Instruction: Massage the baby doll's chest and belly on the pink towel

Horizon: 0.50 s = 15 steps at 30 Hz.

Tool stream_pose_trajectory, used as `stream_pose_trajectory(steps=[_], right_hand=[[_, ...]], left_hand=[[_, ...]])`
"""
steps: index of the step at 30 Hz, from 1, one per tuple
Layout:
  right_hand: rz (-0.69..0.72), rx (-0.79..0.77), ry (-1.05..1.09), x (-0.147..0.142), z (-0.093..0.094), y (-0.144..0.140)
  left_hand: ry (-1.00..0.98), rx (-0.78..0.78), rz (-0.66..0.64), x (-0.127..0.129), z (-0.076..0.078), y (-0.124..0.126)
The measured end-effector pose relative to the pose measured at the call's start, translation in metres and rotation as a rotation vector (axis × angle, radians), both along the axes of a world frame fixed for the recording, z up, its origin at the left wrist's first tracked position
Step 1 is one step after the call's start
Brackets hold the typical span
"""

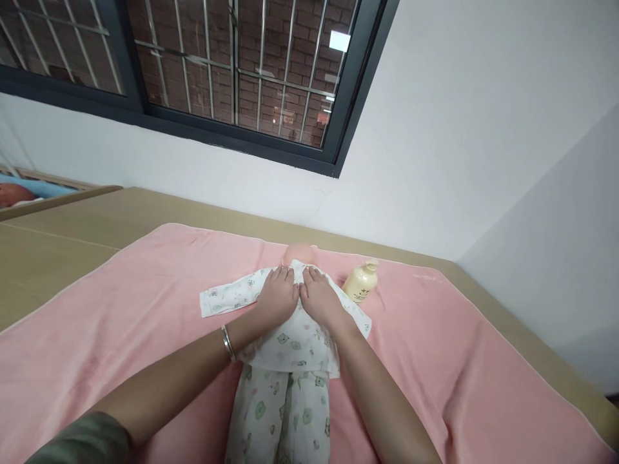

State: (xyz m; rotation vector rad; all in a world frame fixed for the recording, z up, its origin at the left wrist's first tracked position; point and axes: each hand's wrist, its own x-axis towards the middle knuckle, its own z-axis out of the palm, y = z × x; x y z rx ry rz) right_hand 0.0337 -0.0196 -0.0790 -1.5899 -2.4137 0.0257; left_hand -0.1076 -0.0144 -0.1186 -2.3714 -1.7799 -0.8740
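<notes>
Over the pink, soft cloth blanket [149, 316], I should apply light, even pressure with left hand [279, 296] and right hand [321, 298], fingers laid flat, grasping nothing, on the white, printed, long-sleeved cloth shirt [300, 345] directly beneath them.
</notes>
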Motion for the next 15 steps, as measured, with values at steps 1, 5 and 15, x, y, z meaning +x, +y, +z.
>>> stream_pose_trajectory(steps=[1,5,15], right_hand=[[-0.016,-0.005,-0.025,-0.004,0.002,-0.005],[-0.081,-0.011,-0.085,-0.021,0.005,-0.025],[-0.12,-0.043,0.148,-0.002,-0.005,0.005]], left_hand=[[-0.004,-0.024,-0.017,-0.003,0.002,0.004],[-0.026,-0.133,-0.056,-0.015,0.005,0.018],[-0.048,-0.055,0.023,-0.003,-0.005,0.006]])
